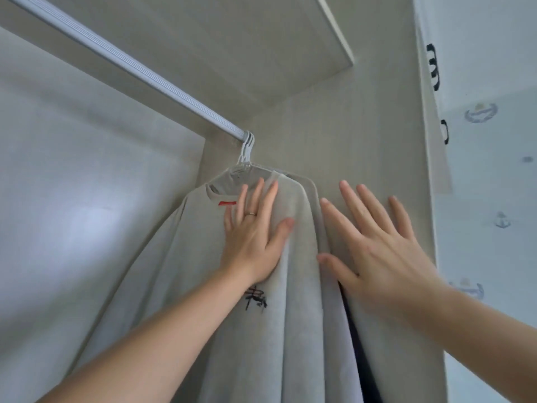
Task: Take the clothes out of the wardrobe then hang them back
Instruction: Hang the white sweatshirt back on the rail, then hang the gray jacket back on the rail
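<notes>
1. The clothes hang inside the wardrobe, bunched at the far right end of the rail (116, 64), close against the side panel (363, 126); their white hangers (245, 154) are hooked over the rail together.
2. The left hand (252, 242) lies flat on the front grey top (203, 286), fingers straight and slightly spread, gripping nothing; it sits just below the neckline, beside a red label (227, 203).
3. The right hand (380, 251) is also fully open, fingers spread, holding nothing; it is at the rearmost folds by the side panel, but whether it presses cloth or panel I cannot tell.
4. A dark garment (357, 359) shows between the grey folds lower down.
5. Whether the clothes are about to come out or are being settled back cannot be told from this; flat palms suit smoothing, not lifting.
6. To take them out well, I would reach up to the hangers, grip near the hooks rather than the cloth, and lift straight up until the hooks clear the rail; pulling on the fabric risks slipping a top off its hanger.
7. The hooks sit tightly together; separating one first should avoid snagging.
</notes>
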`<state>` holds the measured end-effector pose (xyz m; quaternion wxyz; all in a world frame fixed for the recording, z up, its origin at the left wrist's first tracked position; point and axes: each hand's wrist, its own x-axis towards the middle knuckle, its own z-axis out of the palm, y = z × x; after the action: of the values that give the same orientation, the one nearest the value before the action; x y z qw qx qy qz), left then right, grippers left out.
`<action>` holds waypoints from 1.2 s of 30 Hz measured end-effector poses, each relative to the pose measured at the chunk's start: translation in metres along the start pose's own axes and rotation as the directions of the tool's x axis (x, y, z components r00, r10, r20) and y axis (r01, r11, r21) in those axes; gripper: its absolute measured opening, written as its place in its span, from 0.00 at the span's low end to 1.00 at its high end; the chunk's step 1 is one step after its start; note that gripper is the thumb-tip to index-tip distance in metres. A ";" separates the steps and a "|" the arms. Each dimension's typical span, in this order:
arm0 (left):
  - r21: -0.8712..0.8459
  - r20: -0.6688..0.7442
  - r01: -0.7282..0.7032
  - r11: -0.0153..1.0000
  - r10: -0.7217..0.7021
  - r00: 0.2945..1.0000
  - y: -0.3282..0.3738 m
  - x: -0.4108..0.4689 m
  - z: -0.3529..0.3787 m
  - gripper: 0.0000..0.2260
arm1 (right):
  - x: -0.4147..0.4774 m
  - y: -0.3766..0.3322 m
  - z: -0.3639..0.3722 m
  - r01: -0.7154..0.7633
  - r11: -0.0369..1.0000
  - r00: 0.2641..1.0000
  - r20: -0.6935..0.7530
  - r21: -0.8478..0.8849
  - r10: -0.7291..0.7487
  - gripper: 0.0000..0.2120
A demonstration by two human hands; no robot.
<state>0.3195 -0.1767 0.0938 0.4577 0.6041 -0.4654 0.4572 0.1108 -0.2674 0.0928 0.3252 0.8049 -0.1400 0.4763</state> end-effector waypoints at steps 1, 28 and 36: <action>-0.021 0.003 -0.047 0.999 0.047 0.999 0.019 -0.012 -0.003 0.33 | -0.017 0.008 -0.008 0.001 1.000 1.000 -0.007 0.002 -0.001 0.35; -0.547 0.672 -0.013 0.837 0.448 0.589 0.529 -0.439 0.216 0.32 | -0.640 0.265 -0.196 -0.647 0.610 0.337 0.546 -0.458 0.767 0.37; -0.666 0.736 0.146 0.732 0.612 0.288 0.663 -0.547 0.310 0.37 | -0.791 0.296 -0.228 -0.648 0.268 -0.106 0.433 -0.713 0.895 0.37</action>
<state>-0.3732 -0.4995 -0.4070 0.1939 0.4798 -0.8506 -0.0934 -0.6023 -0.4059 -0.3938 -0.0216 0.6158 -0.7785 0.1195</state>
